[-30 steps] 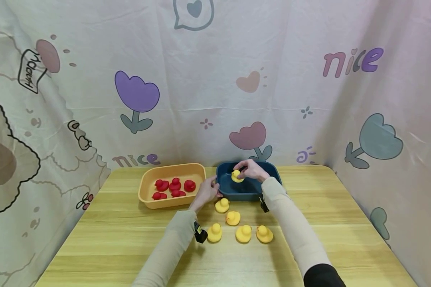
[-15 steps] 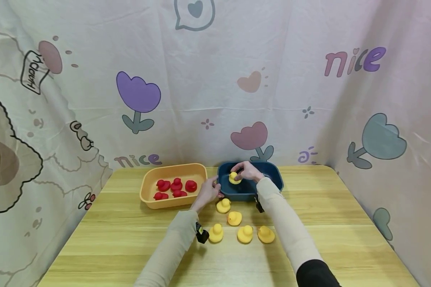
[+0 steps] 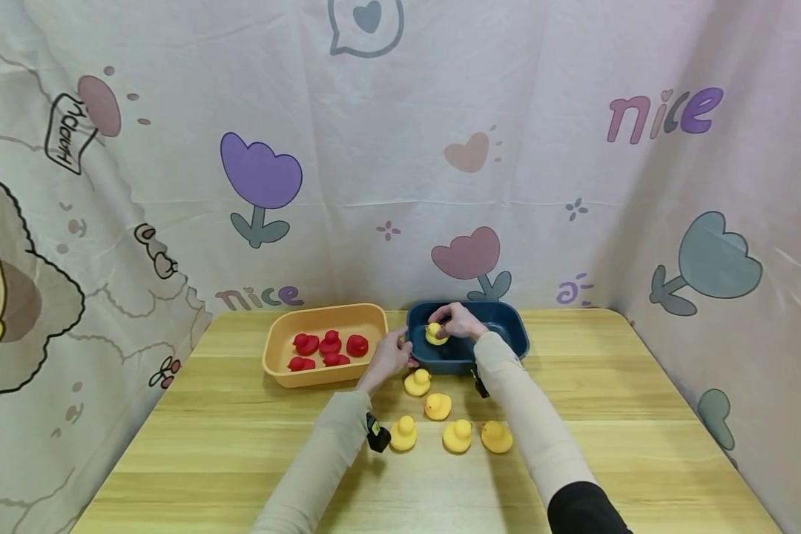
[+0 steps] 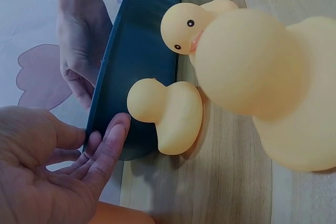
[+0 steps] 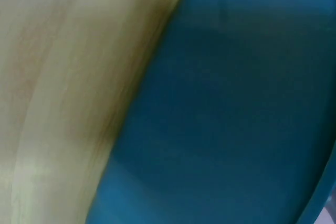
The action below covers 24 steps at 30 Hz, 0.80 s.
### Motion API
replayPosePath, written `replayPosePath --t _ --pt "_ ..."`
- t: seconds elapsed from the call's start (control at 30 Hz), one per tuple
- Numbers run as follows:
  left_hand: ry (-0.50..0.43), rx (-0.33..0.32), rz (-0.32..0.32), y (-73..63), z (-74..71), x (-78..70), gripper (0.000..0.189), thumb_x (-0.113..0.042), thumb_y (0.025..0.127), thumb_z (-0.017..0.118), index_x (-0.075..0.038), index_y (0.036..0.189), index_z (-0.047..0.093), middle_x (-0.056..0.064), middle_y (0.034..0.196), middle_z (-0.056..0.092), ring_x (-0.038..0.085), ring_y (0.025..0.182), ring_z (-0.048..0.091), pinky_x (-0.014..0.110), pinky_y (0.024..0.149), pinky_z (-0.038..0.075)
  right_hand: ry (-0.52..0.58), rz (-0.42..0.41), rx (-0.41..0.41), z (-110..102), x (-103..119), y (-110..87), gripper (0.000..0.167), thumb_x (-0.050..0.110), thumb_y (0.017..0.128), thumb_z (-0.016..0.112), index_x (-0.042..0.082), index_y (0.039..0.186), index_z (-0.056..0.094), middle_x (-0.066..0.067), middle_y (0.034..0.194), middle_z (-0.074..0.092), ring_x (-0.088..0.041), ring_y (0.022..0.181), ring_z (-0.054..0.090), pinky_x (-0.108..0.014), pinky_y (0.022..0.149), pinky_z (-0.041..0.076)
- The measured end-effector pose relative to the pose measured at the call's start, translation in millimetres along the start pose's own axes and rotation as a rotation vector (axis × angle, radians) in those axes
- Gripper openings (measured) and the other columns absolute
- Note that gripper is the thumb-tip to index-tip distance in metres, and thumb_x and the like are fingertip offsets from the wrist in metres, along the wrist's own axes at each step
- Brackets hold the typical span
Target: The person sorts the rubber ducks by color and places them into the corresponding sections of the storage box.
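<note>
In the head view, my right hand (image 3: 460,322) pinches a small yellow rubber duck (image 3: 435,334) inside the dark blue bin (image 3: 454,366), near its left end. My left hand (image 3: 389,357) grips the bin's left end. Its thumb and fingers lie on either side of the rim in the left wrist view, where the left hand (image 4: 52,166) shows large. Only the blue bin wall (image 5: 210,103) and the wood fill the right wrist view; the right hand is out of it. Just in front of the bin sits another yellow duck (image 3: 417,383).
Left of the blue bin stands a yellow-orange bin (image 3: 287,380) with several red ducks (image 3: 330,343) in it. More yellow ducks (image 3: 457,436) lie on the wooden table (image 3: 614,445) between my forearms. A printed curtain (image 3: 374,148) hangs behind the table.
My right hand has moved slightly left and down inside the blue bin with the yellow rubber duck. The left hand keeps its place at the bin's end. The head view has shifted a little.
</note>
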State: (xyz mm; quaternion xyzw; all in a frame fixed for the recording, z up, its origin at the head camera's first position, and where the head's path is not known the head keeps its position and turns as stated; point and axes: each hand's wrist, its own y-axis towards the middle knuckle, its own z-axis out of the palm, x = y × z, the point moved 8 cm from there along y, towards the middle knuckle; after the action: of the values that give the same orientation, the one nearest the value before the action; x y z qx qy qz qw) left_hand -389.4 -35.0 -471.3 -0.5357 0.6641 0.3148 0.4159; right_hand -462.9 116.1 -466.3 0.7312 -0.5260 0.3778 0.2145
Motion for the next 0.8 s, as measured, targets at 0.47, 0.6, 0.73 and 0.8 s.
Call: replayPosePath --t 0.47,0.6,0.73,0.8 --pt "-0.006 -0.002 -0.003 -0.2 0.4 -1.1 0.051 -0.004 0.105 0.047 0.004 0.154 0.034 0.021 0.092 0.064 0.036 0.083 0.075 0.044 0.080 0.063 0.008 -0.219 -0.059 -25.6 27.1 -52.4 0.036 -0.002 0.088 0.071 -0.004 0.123 0.067 -0.027 0.111 0.067 -0.019 0.072 0.056 -0.023 0.066 0.049" --pt "-0.011 -0.002 -0.009 -0.5 0.1 1.1 0.052 -0.005 0.105 0.047 0.004 0.154 0.034 0.020 0.093 0.064 0.036 0.084 0.075 0.043 0.083 0.063 0.020 -0.339 -0.081 -29.1 35.5 -96.8 0.029 0.002 0.087 0.074 -0.001 0.116 0.070 -0.021 0.101 0.069 -0.010 0.071 0.055 -0.020 0.061 0.048" --pt "-0.017 0.003 -0.012 -0.7 0.6 1.7 0.052 -0.005 0.105 0.047 0.005 0.154 0.033 0.021 0.096 0.063 0.038 0.087 0.075 0.044 0.084 0.062 0.039 -0.407 -0.072 -26.1 29.0 -138.6 0.026 0.004 0.087 0.075 0.001 0.113 0.070 -0.016 0.093 0.068 -0.005 0.070 0.054 -0.019 0.058 0.048" --pt "-0.021 0.004 -0.018 -0.1 0.8 2.7 0.052 -0.005 0.105 0.046 0.004 0.154 0.033 0.021 0.097 0.063 0.038 0.087 0.075 0.044 0.085 0.062 0.052 -0.414 -0.054 -23.8 20.7 -154.4 0.026 0.004 0.087 0.075 0.001 0.113 0.070 -0.015 0.094 0.067 -0.004 0.071 0.054 -0.019 0.058 0.048"
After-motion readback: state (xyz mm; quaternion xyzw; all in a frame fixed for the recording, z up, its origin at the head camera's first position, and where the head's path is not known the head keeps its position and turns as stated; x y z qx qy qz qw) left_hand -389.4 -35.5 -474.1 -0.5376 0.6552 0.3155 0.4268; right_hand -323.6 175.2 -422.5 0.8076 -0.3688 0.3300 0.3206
